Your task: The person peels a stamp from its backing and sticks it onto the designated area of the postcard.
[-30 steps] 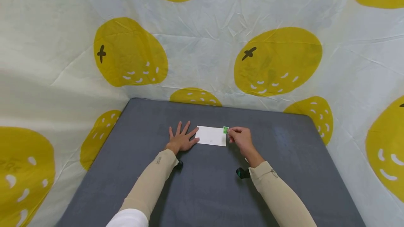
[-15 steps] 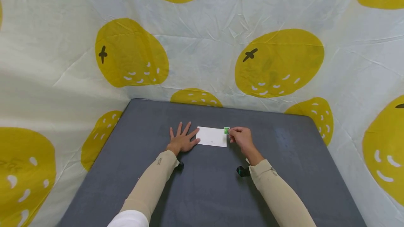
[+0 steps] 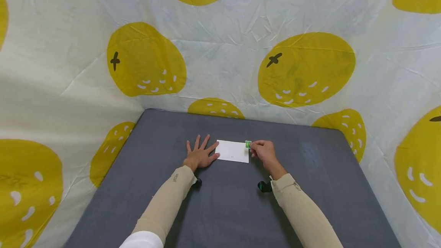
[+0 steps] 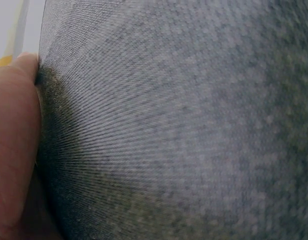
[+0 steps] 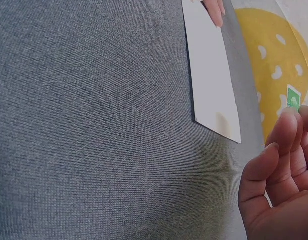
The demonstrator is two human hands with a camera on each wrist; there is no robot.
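Note:
A plain white envelope-like paper rectangle (image 3: pixel 231 151) lies flat on the dark grey table. My left hand (image 3: pixel 200 157) is spread flat at its left end, with thumb and index fingertip touching the paper; in the left wrist view only the thumb side (image 4: pixel 14 145) shows. A small green stamp (image 3: pixel 248 144) with a white border is pinched by the fingertips of my right hand (image 3: pixel 263 151) over the paper's upper right corner. The right wrist view shows the stamp (image 5: pixel 293 98) raised and apart from the paper (image 5: pixel 210 70).
The grey table (image 3: pixel 220 209) reaches back to a white curtain (image 3: pixel 220 64) printed with large yellow fruit, which also hangs along both sides. Dark wrist-worn devices (image 3: pixel 264 186) sit under the sleeve cuffs.
Both hands keep nearly the same places. The stamp stays pinched at the paper's upper right corner; the whole head view has drifted slightly down and to the right.

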